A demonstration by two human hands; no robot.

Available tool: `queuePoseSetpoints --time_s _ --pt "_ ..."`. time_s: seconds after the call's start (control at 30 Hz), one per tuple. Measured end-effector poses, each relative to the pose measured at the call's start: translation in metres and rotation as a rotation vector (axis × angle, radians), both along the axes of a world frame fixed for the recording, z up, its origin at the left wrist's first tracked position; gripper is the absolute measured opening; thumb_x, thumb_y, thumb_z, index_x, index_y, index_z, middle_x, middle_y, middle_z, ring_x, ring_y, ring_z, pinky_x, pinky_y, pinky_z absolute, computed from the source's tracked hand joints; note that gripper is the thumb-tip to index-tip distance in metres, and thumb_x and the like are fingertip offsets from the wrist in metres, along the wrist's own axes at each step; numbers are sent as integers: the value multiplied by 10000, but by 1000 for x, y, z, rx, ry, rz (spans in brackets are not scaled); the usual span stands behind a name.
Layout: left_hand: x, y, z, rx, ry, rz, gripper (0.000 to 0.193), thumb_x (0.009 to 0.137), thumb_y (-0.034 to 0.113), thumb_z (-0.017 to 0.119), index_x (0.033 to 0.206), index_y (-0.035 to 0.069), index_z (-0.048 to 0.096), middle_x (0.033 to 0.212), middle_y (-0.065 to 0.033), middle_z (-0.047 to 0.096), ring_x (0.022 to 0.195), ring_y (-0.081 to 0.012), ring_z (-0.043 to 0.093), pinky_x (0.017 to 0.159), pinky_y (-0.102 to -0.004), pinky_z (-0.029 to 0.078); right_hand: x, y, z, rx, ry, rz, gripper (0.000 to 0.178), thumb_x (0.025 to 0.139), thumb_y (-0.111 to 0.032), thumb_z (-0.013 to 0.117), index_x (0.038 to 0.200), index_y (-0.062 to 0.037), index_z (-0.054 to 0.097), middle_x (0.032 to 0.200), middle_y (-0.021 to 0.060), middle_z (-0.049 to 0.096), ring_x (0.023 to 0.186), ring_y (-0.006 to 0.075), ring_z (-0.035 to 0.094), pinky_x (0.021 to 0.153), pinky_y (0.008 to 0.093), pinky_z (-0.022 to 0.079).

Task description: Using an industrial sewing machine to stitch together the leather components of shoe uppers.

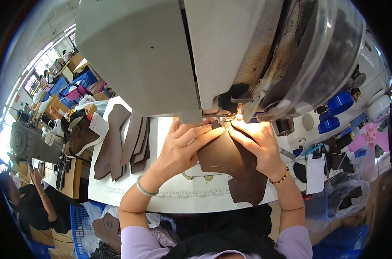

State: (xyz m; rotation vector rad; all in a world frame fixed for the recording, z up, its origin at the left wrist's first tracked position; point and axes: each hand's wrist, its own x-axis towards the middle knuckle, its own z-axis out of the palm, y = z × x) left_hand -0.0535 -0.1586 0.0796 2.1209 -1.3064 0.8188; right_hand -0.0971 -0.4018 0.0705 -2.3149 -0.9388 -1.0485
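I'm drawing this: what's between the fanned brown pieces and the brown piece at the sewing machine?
The head view shows bare white tabletop, then the left hand, between the fanned pieces and the piece at the sewing machine.

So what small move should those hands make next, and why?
Perhaps ease their brown piece slightly farther under the machine: the left hand and right hand rest at its far end, and most of it lies out in front.

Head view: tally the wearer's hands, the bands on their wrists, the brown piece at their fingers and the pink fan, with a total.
Hands: 2 (left hand, right hand)
Wrist bands: 2 (pale bangle, beaded bracelet)
Brown piece: 1
Pink fan: 1
Total: 6
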Motion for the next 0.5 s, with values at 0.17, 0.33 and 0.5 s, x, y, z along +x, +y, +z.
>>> queuePoseSetpoints --time_s 0.17,0.33,0.5 --pt "-9 -5 -1 -16 44 69 553 606 27 746 1147 120 687 1170 -38 597 1129 -241 558 962 -462 388 -2 0 1 -50 24 -32 404 820 -68 598 1214 -149 635 1158 -10 665 1068 158 593 904 375 399" --pt "-14 -11 -1 -94 149 48 588 610 -14 734 1179 120 680 1193 -76 595 1084 -289 572 914 -431 461 -3 0 7 -122 5 -55 402 836 -87 589 1232 -156 600 1141 -29 680 1072 138 596 921 371 387" --pt "-11 -11 -5 -121 182 0 625 602 -54 712 1205 104 667 1259 -106 586 1040 -316 584 853 -393 524 -8 2 16 -212 71 -119 370 843 -88 557 1208 -123 605 1217 2 644 1056 168 586 928 374 392"
